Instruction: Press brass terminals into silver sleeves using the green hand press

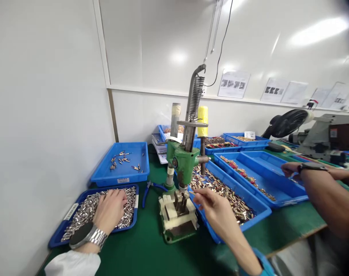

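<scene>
My left hand (110, 209), with a watch (83, 234) at its wrist, rests on the small silver metal parts (86, 209) in a dark blue tray (55, 238). Its fingers are curled down together, and their tips are hidden. Just right of the working end of a green hand press (186, 165), my right hand (214, 209) pinches a small thin brass-coloured part (192, 192) between thumb and fingers. Beneath the press head is a metal fixture (180, 203) on a pale base (178, 224). The lever has a yellow-wrapped grip (202, 120).
Blue pliers (149, 188) lie left of the press. A blue tray (121, 180) behind holds several small parts. On the right stands a tray of brass-coloured pieces (220, 188) and a divided tray (278, 201). A co-worker's arm (326, 188) reaches in there. A black fan (289, 122) stands behind.
</scene>
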The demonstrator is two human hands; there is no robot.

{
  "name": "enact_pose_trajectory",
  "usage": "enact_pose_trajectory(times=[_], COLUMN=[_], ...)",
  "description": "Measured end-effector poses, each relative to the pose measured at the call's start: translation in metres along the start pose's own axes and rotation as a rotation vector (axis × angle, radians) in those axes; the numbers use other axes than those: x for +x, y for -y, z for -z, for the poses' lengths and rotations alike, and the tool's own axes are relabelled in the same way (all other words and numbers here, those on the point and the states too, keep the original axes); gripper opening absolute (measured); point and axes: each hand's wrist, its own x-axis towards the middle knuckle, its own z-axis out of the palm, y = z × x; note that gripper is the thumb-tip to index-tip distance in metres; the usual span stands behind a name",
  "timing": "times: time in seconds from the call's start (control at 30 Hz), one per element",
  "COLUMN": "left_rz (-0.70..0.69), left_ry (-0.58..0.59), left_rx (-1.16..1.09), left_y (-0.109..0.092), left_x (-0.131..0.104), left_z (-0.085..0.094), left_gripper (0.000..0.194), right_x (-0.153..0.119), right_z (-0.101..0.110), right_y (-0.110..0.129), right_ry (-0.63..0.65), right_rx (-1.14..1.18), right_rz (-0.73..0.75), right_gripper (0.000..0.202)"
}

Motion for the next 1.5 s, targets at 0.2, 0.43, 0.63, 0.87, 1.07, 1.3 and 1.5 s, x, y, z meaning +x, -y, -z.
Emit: enact_pose_trajectory(times=[0.2, 0.43, 0.63, 0.87, 1.07, 1.3, 1.5], left_rz=[0.026, 0.105, 0.019, 0.07, 0.101, 0.152, 0.129], left_ry=[-0.159, -0.224, -0.06, 0.238, 0.349, 0.342, 0.302], left_rx=[0.117, -0.48, -1.256, -1.784, -1.957, -2.005, -1.919], left_y=[0.01, -0.024, -0.118, -0.149, -0.148, -0.153, -0.157], left_x=[-0.004, 0.007, 0.028, 0.03, 0.027, 0.023, 0.017], left_z=[0.012, 0.031, 0.015, 0.015, 0.018, 0.017, 0.022], left_gripper=[0.039, 0.029, 0.018, 0.035, 0.031, 0.025, 0.026], right_x=[-0.015, -0.013, -0.018, -0.018, -0.019, -0.028, -0.035], right_z=[-0.073, -0.078, -0.075, -0.079, -0.079, -0.075, -0.063], right_y=[0.03, 0.014, -0.002, -0.015, -0.021, -0.015, -0.02], right_ry=[-0.194, -0.158, -0.091, -0.104, -0.13, -0.22, -0.142], right_rx=[0.5, 0.65, 0.608, 0.532, 0.412, -0.252, -0.554], right_rz=[-0.225, -0.195, -0.121, -0.085, -0.03, 0.259, 0.398], right_gripper=[0.041, 0.045, 0.045, 0.044, 0.04, 0.049, 0.057])
